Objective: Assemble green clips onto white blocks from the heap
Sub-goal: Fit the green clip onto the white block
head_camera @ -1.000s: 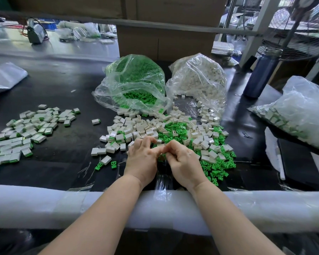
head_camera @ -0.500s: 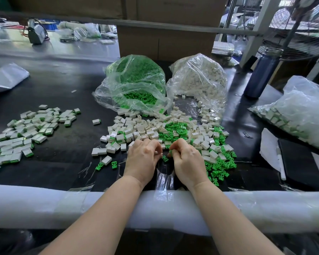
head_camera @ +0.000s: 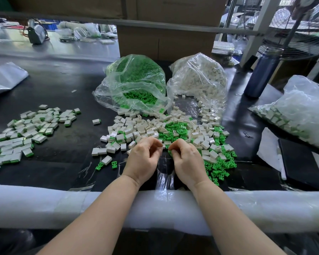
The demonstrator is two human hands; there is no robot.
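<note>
My left hand and my right hand hover side by side at the near edge of the heap of loose white blocks and green clips. The left fingers are curled, and a sliver of a white block shows at their tips. The right fingertips pinch a green clip. A small gap separates the two hands. Behind the heap lie an open bag of green clips and a bag of white blocks. Assembled blocks are spread at the left.
A padded white rail runs along the table's near edge under my forearms. A blue bottle stands at the back right, with another filled bag and a dark pad on the right. A cardboard box is behind the bags.
My hands were pressed together over the heap's edge a second ago. They have since drawn apart, with the green clip now at the right fingertips.
</note>
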